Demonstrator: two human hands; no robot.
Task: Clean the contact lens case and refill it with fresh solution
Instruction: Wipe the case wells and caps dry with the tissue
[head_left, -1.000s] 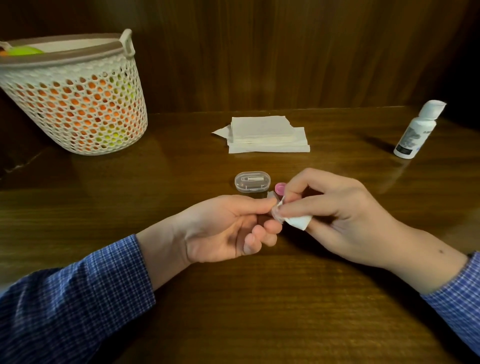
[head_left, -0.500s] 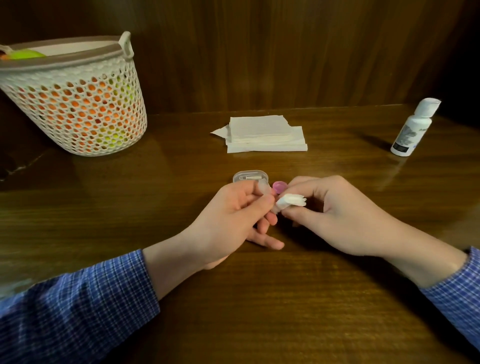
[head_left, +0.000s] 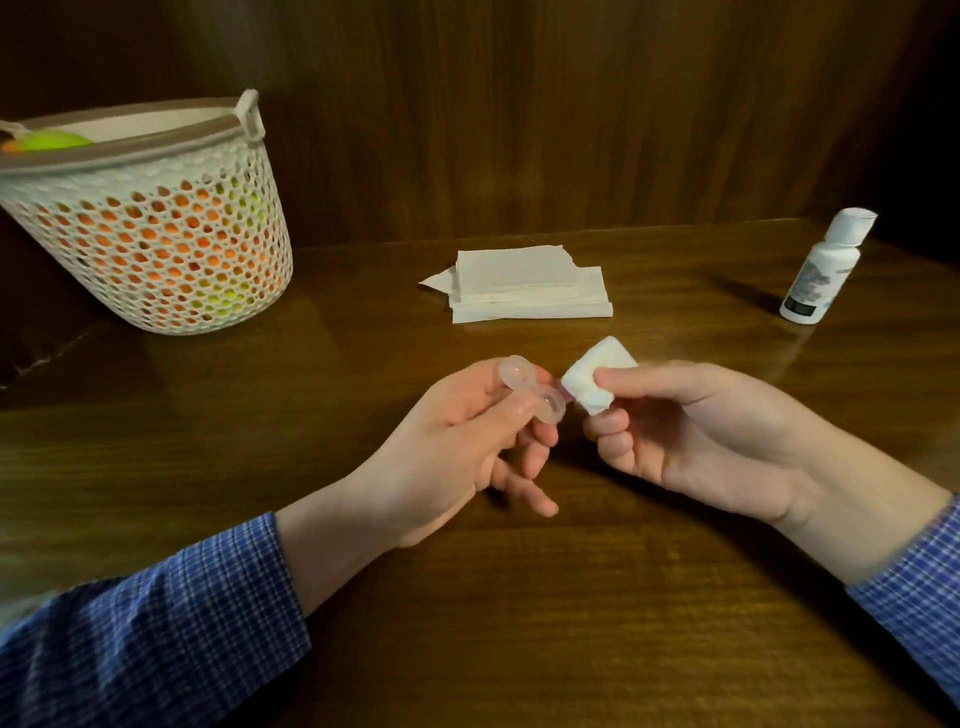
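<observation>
My left hand (head_left: 457, 441) pinches a clear, two-well contact lens case (head_left: 169, 387) between thumb and fingers, lifted above the table's middle with its open wells facing up. Just right of it, my right hand (head_left: 691, 436) grips a small folded white tissue (head_left: 597, 374) by thumb and forefinger; the tissue's corner nearly touches the case's right well. A hint of pink shows between case and tissue. A white solution bottle (head_left: 823, 267) with a closed cap stands upright at the far right of the table.
A stack of white tissues (head_left: 524, 286) lies behind my hands. At the far left stands a white perforated basket (head_left: 156, 234) with orange and green things inside. A dark wooden wall closes off the table's (head_left: 467, 623) back edge.
Both hands have risen off the table. The left hand turned the case so its wells face up, and the right hand drew the tissue slightly away. The small clear box is hidden now.
</observation>
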